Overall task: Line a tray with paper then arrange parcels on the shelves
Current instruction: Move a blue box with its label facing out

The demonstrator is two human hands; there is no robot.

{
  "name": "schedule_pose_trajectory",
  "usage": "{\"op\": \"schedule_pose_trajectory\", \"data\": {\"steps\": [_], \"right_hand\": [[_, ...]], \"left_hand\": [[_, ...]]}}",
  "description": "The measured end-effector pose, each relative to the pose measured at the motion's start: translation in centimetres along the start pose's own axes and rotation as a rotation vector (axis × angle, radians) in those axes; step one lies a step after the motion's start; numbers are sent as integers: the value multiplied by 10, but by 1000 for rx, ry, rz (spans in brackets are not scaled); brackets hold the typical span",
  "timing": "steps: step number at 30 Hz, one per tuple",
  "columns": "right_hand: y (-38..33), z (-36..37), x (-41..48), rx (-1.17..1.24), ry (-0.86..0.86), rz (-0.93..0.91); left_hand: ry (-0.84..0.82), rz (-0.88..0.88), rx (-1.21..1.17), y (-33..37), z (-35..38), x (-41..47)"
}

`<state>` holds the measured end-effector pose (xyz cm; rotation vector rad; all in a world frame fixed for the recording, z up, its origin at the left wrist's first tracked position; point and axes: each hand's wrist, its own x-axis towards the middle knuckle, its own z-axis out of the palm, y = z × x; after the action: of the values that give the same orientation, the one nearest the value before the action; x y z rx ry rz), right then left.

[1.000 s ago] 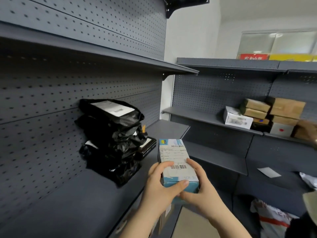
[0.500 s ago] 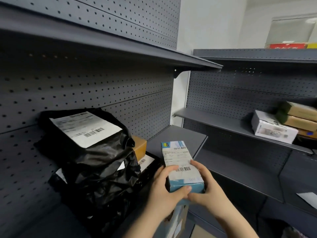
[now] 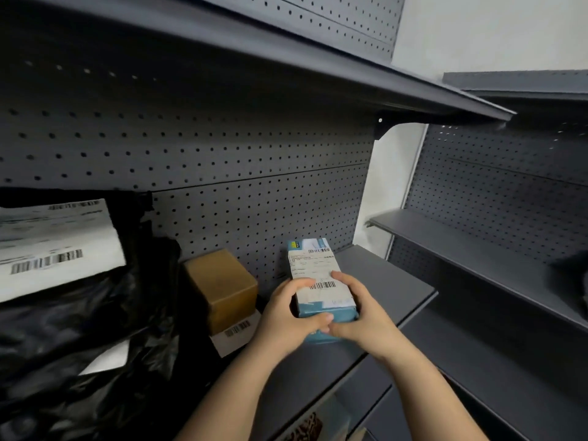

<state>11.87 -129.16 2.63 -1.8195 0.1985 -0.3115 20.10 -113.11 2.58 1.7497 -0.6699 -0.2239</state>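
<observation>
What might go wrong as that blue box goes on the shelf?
The left hand and right hand hold only the near end of the blue box; its far end could dip or slip.
Pushed leftward, it might knock the brown box beside it.
Set too near the front edge of the shelf, it could fall off.

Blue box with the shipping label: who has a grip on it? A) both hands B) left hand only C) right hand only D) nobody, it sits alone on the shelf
A: the left hand and the right hand both curl round the near end of the blue box.
</observation>
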Motion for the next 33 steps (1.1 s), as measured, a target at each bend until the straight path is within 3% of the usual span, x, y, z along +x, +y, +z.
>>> {"op": "schedule_pose_trajectory", "data": {"steps": [14, 23, 33], "right_hand": [[41, -22, 90, 26, -251, -33], [59, -23, 91, 12, -365, -13], [62, -17, 88, -22, -467, 10]], "left_hand": [[182, -93, 144, -17, 23, 42], [227, -111, 319, -28, 38, 31], [341, -92, 344, -23, 29, 23]]}}
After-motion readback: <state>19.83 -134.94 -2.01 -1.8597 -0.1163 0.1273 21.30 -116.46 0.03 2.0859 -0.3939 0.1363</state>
